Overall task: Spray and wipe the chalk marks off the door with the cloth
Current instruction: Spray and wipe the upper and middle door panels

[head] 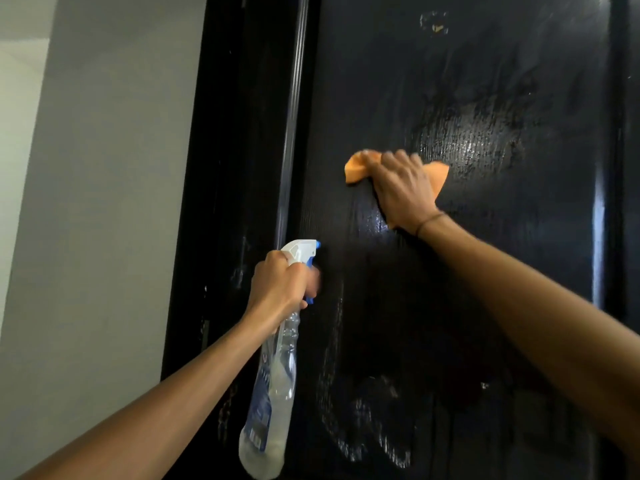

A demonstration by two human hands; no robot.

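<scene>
We face a black, wood-grained door [485,81] that fills most of the view, with a pale grey wall [97,202] on the left and a dark door frame [242,133] between them. Nearest to us, low on the door, faint white chalk marks [367,420] smear across the panel. Just left of them hangs the clear plastic spray bottle with a blue label [273,382], its white trigger head with a blue nozzle pointing right at the door. Our left hand [280,285] has its grip closed round the bottle's neck, fingers curled over the trigger. Farther up and to the right, our right hand [403,187] presses the crumpled orange cloth [358,168] against the door, fingers spread over it so that its corners stick out on both sides. A thin dark band [429,221] circles that wrist. Beyond the cloth, up and right, a wet patch [474,147] glistens on the door. Near the top, a small pale scuff [434,24] shows.
</scene>
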